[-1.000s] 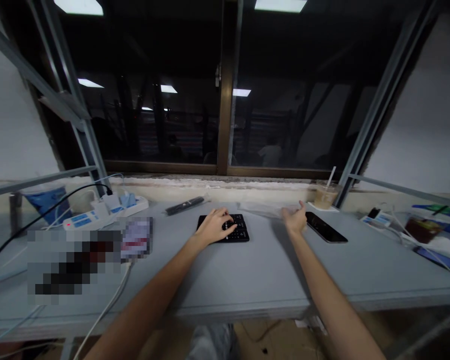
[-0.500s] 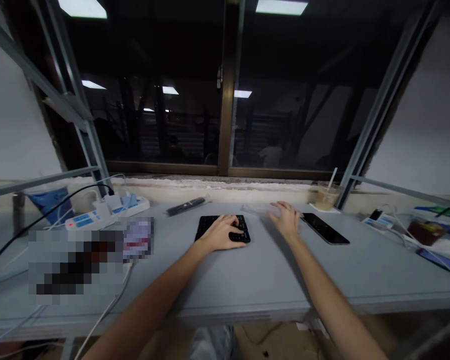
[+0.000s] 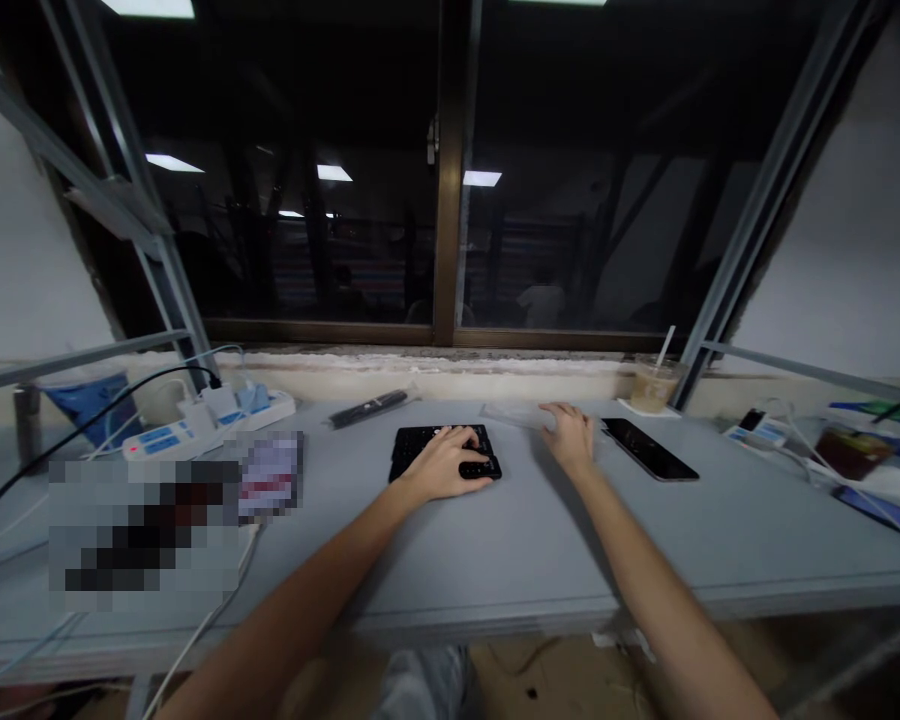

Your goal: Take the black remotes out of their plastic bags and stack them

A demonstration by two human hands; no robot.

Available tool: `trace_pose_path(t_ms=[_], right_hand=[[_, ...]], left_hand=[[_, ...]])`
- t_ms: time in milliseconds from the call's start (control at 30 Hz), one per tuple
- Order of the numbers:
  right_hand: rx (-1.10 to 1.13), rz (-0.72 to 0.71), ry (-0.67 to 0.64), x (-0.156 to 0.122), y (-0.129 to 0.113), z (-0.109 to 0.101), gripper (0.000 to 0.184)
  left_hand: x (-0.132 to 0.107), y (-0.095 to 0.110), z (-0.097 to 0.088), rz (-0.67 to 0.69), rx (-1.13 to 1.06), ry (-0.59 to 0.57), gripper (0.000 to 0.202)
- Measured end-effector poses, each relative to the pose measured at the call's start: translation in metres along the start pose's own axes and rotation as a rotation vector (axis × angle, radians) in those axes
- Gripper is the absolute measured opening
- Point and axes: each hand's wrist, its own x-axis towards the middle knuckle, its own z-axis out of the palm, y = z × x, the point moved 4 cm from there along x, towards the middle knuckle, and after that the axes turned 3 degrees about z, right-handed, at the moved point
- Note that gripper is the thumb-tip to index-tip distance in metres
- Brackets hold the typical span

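Observation:
My left hand [image 3: 444,462] lies on a small black keypad [image 3: 420,444] in the middle of the grey table [image 3: 495,550], its fingers curled over the right-hand keys. To the right, my right hand [image 3: 570,432] rests palm down, fingers spread, with the fingertips on a clear plastic wrapper [image 3: 511,414]. A black phone [image 3: 649,449] lies just right of that hand, apart from it.
A black pen-like stick [image 3: 367,408] lies behind the keypad. A white power strip [image 3: 202,424] with cables sits at the left, beside a blurred patch. An iced drink cup [image 3: 651,383] with a straw stands near the window sill. More chargers and items [image 3: 832,450] crowd the far right.
My right hand turned from palm-up near the phone to palm-down and shifted left onto the clear wrapper. My left hand slid slightly right on the keypad.

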Motion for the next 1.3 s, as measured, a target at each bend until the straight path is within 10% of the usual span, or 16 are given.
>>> trace_pose_path(t_ms=[400, 767, 1100, 1300], right_hand=[[-0.086, 0.099, -0.299, -0.007, 0.000, 0.013, 0.027], [-0.024, 0.116, -0.164, -0.004, -0.002, 0.004, 0.038], [0.249, -0.107, -0.051, -0.003, -0.019, 0.006, 0.022], [0.439, -0.184, -0.041, -0.001, -0.023, 0.009, 0.022]], left_hand=[[-0.001, 0.002, -0.003, 0.004, 0.008, 0.058, 0.031], [0.000, -0.003, -0.018, -0.086, 0.078, 0.192, 0.029], [-0.036, -0.091, -0.039, -0.758, 0.115, 0.518, 0.030], [-0.068, -0.139, -0.032, -0.992, 0.164, 0.438, 0.033]])
